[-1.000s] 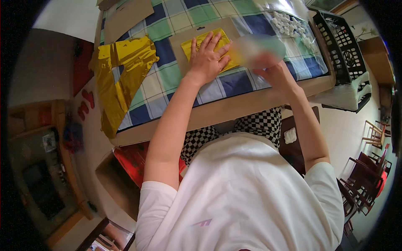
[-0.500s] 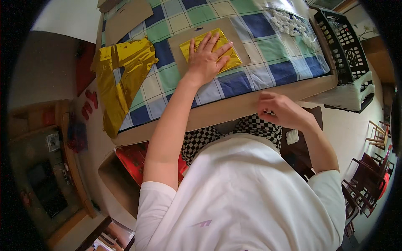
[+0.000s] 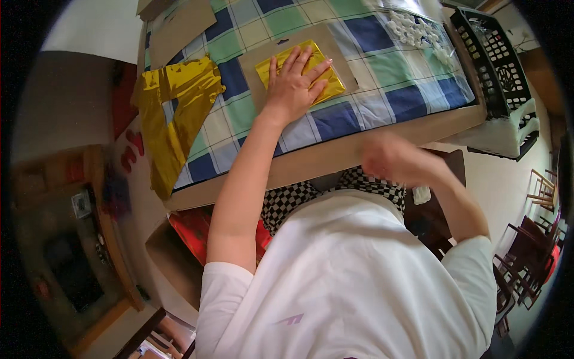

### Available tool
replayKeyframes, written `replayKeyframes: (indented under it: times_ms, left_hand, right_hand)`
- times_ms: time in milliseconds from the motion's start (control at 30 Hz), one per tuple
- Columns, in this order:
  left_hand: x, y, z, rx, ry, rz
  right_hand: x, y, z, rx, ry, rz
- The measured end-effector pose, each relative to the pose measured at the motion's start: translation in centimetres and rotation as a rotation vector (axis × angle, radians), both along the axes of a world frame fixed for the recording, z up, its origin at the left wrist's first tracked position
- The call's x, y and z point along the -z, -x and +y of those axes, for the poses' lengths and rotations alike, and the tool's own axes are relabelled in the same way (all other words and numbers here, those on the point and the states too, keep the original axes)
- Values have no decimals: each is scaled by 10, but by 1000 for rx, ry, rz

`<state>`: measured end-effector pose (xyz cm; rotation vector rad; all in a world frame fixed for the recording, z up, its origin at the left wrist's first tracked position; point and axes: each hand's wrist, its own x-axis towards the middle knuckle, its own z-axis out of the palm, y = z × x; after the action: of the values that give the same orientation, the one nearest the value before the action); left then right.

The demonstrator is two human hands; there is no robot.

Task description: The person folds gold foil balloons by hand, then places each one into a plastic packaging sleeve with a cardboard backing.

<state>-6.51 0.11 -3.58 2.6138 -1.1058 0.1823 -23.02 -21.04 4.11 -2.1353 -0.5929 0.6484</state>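
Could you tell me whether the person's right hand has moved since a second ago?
Yes. The right hand, blurred, has come off the checked tablecloth and toward the body, now below the table edge.

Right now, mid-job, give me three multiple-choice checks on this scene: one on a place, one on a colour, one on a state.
1. Where does the left hand rest?
A. on the gold foil square
B. in the black crate
C. on the floor

2. What colours is the tablecloth?
A. plain red
B. blue, green and white checks
C. black

3. How is the right hand?
A. pressed flat on the foil
B. inside the crate
C. off the table, near its front edge, blurred

Key: 1 A, its palm lies flat on the gold foil square; 2 B, the checks show across the top; 3 C, it hangs below the table's edge.
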Motion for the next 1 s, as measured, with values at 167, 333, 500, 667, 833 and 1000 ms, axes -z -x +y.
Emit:
replayKeyframes:
  times_ms: [167, 333, 500, 667, 833, 1000]
  left_hand:
    - [2, 0, 1, 1, -12, 2]
    - [3, -2, -5, 15, 23, 6]
    - [2, -1, -3, 12, 30, -23]
    - [3, -2, -4, 5, 3, -12]
    - [5, -2, -3, 3, 27, -22]
    - [3, -4, -2, 3, 34, -11]
  right_hand:
    - [-2, 3, -6, 426, -86, -96]
    - [32, -51, -13, 590, 44, -436]
    - [47, -56, -11, 481, 154, -666]
    - [20, 15, 18, -207, 78, -180]
    - [-20, 28, 12, -361, 200, 346]
    - [7, -37, -20, 272, 121, -524]
